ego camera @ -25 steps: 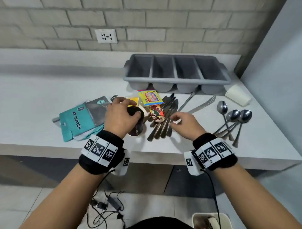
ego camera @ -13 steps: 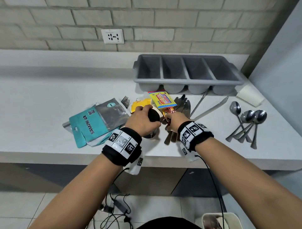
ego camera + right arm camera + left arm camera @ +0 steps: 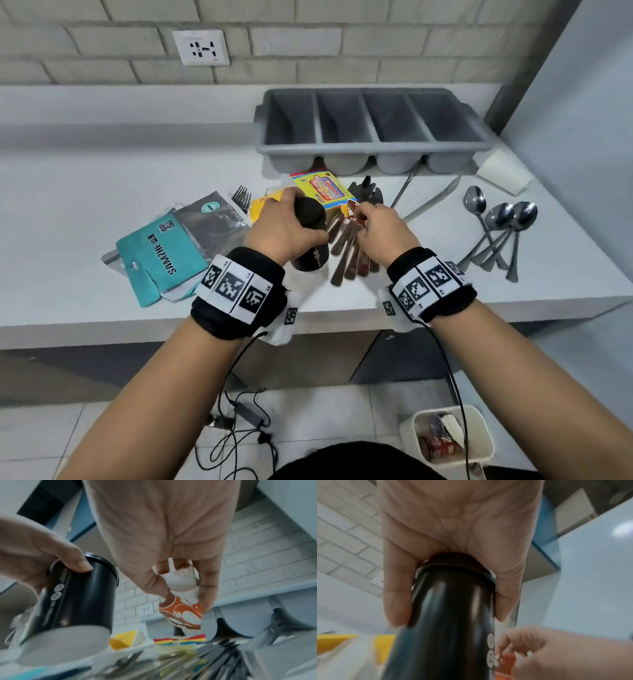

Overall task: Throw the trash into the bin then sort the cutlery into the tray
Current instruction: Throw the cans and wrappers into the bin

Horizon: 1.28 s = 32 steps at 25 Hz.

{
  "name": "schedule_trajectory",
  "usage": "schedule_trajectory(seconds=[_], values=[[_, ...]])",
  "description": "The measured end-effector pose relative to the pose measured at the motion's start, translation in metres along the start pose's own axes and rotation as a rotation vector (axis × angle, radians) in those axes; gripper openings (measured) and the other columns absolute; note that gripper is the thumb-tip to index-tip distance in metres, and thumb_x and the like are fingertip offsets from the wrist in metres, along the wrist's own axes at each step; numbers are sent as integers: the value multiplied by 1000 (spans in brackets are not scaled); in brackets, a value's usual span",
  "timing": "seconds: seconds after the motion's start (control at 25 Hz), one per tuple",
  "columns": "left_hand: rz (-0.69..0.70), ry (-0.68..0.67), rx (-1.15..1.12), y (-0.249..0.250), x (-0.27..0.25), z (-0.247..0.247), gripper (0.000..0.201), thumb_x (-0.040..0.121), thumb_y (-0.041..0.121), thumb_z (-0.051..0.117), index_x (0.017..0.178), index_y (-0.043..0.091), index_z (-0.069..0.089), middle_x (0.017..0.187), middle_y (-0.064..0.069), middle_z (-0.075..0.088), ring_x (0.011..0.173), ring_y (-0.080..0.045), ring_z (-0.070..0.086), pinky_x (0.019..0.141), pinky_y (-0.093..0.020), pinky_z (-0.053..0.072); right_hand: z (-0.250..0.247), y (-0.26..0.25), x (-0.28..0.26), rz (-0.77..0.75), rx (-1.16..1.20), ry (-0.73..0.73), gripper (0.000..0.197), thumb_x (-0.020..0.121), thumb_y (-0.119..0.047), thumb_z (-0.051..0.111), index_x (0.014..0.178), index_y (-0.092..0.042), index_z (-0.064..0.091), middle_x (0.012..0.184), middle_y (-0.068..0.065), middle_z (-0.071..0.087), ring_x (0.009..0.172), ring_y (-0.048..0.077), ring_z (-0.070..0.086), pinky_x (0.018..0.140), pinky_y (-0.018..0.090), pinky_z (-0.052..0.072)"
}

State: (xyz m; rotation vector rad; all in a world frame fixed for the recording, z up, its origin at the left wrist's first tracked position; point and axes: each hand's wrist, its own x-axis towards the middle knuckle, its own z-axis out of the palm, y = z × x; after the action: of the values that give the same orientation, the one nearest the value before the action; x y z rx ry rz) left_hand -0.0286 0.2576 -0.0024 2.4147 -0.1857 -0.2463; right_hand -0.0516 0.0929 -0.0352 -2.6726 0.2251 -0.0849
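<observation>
My left hand (image 3: 287,226) grips a black can (image 3: 310,236) (image 3: 450,622) (image 3: 75,597), lifted off the white counter (image 3: 68,205). My right hand (image 3: 376,226) pinches a small orange and brown wrapper (image 3: 181,609) (image 3: 352,211) between thumb and fingers, above a pile of knives (image 3: 349,253). A yellow colourful packet (image 3: 323,190) and a yellow wrapper (image 3: 263,205) lie behind the hands. The grey four-compartment tray (image 3: 373,147) stands at the back with nothing in it. Three spoons (image 3: 496,226) lie to the right. A white bin (image 3: 452,435) stands on the floor at lower right.
A teal and a grey pouch (image 3: 178,240) lie at the left with a fork (image 3: 241,198) behind them. A white paper cup (image 3: 503,171) lies on its side by the tray's right end, two long utensils (image 3: 431,198) before the tray. Cables (image 3: 239,435) trail on the floor.
The left hand has raised the black can off the counter. The right hand moved left from the knife handles and picked up the orange wrapper.
</observation>
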Motion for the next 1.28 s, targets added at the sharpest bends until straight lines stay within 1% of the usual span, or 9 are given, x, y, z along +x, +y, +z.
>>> schedule_trajectory(seconds=[0.12,0.28,0.36,0.52,0.64,0.8,0.92,1.08,1.28], values=[[101,-58,-110,30,-14,10,73,65,33,77,130,27,44,124,-8,55,108,-24,55,92,-26,42,-23,34,-42,57,177,135,36,83,-1,47,117,-7,59,112,17,62,102,31,57,86,27,43],[240,-198,-304,70,-40,63,74,62,34,80,128,30,46,121,-2,56,104,-20,56,97,-29,46,-37,101,-107,185,427,338,32,82,-1,51,112,-7,62,106,6,65,93,19,60,81,14,46],[290,-296,-309,88,-61,108,74,66,27,79,131,31,45,123,2,55,110,-14,55,97,-20,39,-38,143,-149,281,532,464,31,79,-1,50,106,-11,63,98,5,67,83,7,61,76,16,47],[313,-563,-206,118,-106,214,76,66,26,77,133,32,42,127,2,50,114,-13,50,98,-21,38,-21,235,-230,567,540,571,28,78,2,52,100,-9,65,80,-5,60,67,-14,55,61,-4,37],[279,-677,-101,121,-120,283,75,65,27,77,132,31,44,130,-3,51,118,-17,51,103,-27,40,3,286,-266,742,544,563,23,82,-2,59,104,-3,65,86,6,62,68,1,53,61,-1,39],[168,-815,76,100,-126,373,73,69,21,76,133,29,42,130,-8,49,117,-23,51,96,-23,37,56,343,-299,926,549,505,27,81,-3,64,108,0,66,105,20,67,90,21,59,78,9,44],[101,-871,184,71,-119,433,72,70,16,74,135,27,42,133,-12,40,117,-26,52,92,-11,32,113,378,-310,1147,610,385,32,82,-7,63,114,-4,66,111,22,67,105,33,63,95,31,48],[135,-996,342,21,-105,532,71,74,16,71,137,29,41,138,-10,37,118,-29,53,103,-23,38,208,426,-308,1350,749,337,31,84,-3,56,112,-7,68,115,17,68,108,31,62,84,20,39],[137,-985,403,-54,-81,661,69,73,12,71,133,28,42,142,-7,31,118,-33,52,106,-33,43,323,497,-289,1460,818,316,33,87,-5,55,118,-10,66,121,14,65,111,29,60,82,18,39]])
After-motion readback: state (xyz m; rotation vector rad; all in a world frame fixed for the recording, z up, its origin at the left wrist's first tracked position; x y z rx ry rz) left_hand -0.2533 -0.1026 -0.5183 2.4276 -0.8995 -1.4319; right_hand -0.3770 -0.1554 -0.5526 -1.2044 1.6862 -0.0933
